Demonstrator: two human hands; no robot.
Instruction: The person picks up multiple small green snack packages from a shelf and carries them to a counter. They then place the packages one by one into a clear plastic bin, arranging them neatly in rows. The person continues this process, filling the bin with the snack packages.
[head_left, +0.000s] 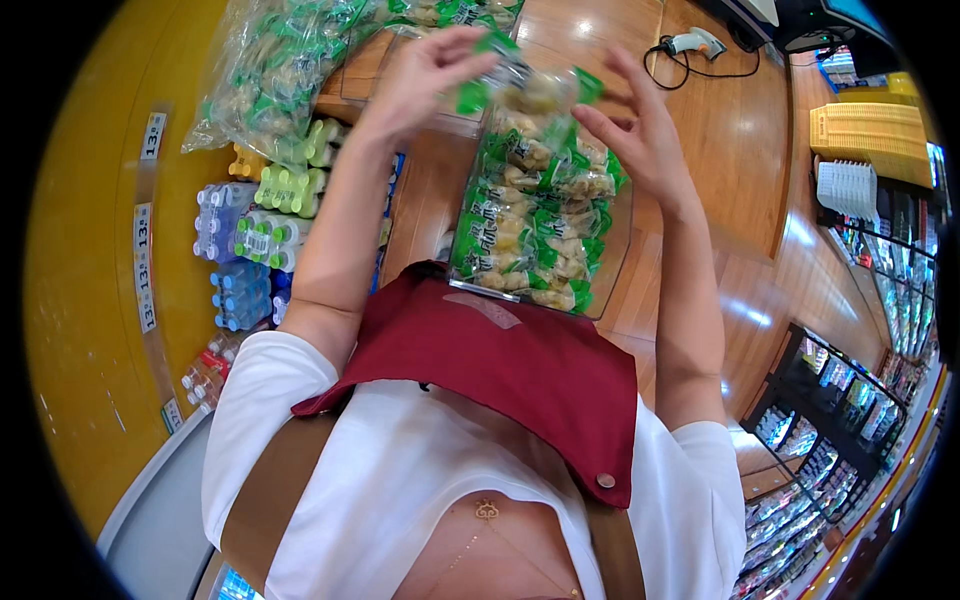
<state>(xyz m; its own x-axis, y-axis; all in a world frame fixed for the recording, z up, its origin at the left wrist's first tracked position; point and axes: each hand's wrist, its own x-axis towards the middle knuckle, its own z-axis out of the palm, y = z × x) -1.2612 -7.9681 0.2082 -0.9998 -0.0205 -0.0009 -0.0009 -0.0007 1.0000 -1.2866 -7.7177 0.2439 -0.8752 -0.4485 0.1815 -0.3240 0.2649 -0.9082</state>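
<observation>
My left hand (pixel 432 78) pinches the green end of a small clear-and-green snack packet (pixel 540 93), which is blurred and held over the far end of a clear plastic box (pixel 483 291). Pale, lumpy food shows through its wrapper. My right hand (pixel 640 135) is beside the packet's right end, thumb and fingers spread, apparently not gripping it. Inside the box, similar snack packets (pixel 540 215) lie in two columns. The box stands right in front of my red apron (pixel 500 370).
A large clear bag (pixel 275 75) of similar packets lies at the far left. Below it are shrink-wrapped bottle packs (pixel 265 235). A handheld scanner (pixel 697 43) with a black cable rests on the wooden counter (pixel 725 130). Yellow baskets (pixel 868 138) and stocked shelves (pixel 830 410) stand at right.
</observation>
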